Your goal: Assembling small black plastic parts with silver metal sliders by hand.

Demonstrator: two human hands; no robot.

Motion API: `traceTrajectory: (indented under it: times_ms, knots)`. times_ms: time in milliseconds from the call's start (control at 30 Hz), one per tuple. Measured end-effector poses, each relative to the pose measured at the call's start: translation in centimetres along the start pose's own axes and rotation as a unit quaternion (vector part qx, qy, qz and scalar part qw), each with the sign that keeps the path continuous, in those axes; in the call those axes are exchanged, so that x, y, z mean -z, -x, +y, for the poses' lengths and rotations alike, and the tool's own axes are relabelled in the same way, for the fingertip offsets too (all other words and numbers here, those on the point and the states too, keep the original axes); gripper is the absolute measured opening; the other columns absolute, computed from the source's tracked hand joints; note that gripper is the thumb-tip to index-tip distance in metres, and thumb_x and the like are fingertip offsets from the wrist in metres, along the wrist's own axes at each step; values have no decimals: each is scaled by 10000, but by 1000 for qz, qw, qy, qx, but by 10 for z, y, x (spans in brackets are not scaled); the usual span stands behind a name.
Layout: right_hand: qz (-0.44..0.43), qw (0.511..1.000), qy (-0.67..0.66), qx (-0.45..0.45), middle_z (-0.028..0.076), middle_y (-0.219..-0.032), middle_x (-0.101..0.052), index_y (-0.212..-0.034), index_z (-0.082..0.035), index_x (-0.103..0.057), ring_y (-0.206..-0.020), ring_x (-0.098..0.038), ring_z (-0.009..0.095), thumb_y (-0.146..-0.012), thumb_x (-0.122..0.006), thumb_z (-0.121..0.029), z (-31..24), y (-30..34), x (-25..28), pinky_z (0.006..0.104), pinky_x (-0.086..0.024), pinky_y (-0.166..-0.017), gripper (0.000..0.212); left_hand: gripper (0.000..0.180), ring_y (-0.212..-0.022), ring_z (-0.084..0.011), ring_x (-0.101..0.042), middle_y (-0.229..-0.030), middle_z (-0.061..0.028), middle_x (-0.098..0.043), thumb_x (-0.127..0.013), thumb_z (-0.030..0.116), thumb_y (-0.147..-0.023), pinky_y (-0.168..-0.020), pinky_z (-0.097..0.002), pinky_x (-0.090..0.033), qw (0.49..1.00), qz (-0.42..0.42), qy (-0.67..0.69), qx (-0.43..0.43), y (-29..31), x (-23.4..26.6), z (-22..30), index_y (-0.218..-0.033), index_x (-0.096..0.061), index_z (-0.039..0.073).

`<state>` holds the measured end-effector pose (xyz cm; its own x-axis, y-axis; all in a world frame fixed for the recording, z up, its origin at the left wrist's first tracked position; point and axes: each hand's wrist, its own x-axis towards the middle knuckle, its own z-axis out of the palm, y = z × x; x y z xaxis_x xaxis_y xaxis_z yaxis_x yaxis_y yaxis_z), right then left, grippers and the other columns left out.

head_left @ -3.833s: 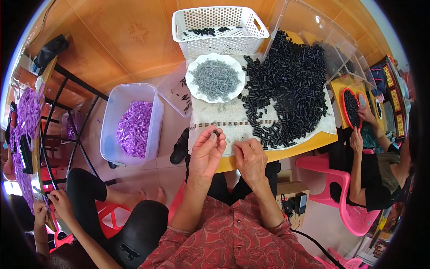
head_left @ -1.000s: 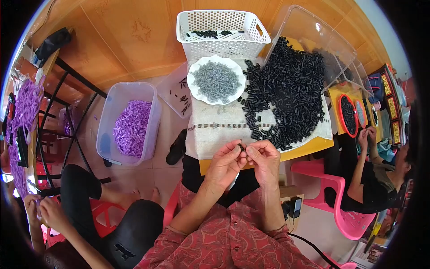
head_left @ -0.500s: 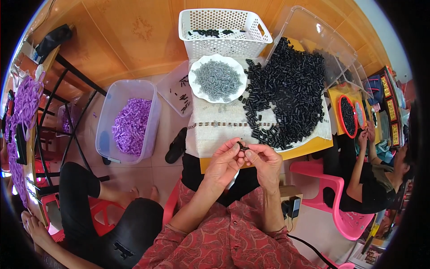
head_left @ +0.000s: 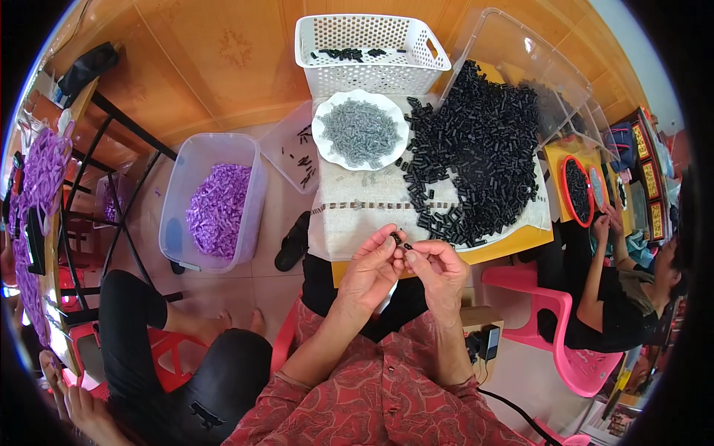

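Observation:
At the table's near edge, my left hand [head_left: 366, 271] pinches a small black tube-like piece [head_left: 396, 238] between thumb and fingers. Close beside it, my right hand [head_left: 440, 273] is closed on another small dark piece [head_left: 407, 247], whose exact form is too small to make out. Just beyond my hands spreads a large heap of short black tube-like pieces [head_left: 483, 149] on the cloth-covered table. A scalloped white plate [head_left: 324, 152] to its left carries many small clear-grey parts [head_left: 361, 130].
Behind the plate stands a white perforated basket [head_left: 372, 78] with several black pieces inside. A clear bin [head_left: 251, 223] of purple pieces sits on the floor at left. A clear tub [head_left: 520, 37] lies behind the heap. Co-workers sit on both sides; a pink chair [head_left: 554, 312] is at right.
The dark pieces in my fingers have come slightly apart, and my left fingertips have risen a little. At lower left, the co-worker's hands have shifted further into view.

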<state>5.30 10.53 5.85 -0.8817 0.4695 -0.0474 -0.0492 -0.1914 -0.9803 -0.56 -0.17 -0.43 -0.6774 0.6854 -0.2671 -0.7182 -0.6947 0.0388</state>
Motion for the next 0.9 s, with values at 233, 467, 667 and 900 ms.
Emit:
traceTrajectory:
  times_ms: [233,467,667,900]
  knots:
    - [23,994,77,68,75,-899,-653,-991,45,-639,-756,-624,90,-833,-639,91,5,0,-4,198,-506,-679,163,237,-838,-128,-594,-1068,-82,-641,-585,46,-920,-741,-247,-499,1000,-7,-22,-15,2,-4,-2,-1156,-607,60]
    - [22,974,172,144,87,-868,-649,-928,34,-658,-729,-652,112,-811,-664,81,10,-2,-2,205,-510,-613,126,242,-871,-130,-602,-1068,-79,-644,-590,39,-916,-760,-248,-505,998,12,-54,-33,2,-7,-2,-1157,-609,56]
    - [30,969,187,157,83,-845,-653,-901,26,-657,-703,-634,99,-790,-683,72,11,-3,-3,204,-494,-589,123,246,-905,-137,-603,-1075,-70,-654,-596,47,-913,-802,-284,-497,996,5,-79,-38,2,-2,-3,-1155,-619,78]
    - [47,963,204,172,75,-829,-659,-867,16,-661,-668,-596,84,-768,-699,57,18,-4,-1,209,-484,-578,114,244,-907,-141,-611,-1072,-72,-657,-593,41,-914,-810,-292,-503,994,1,-100,-51,1,0,-5,-1154,-619,75]
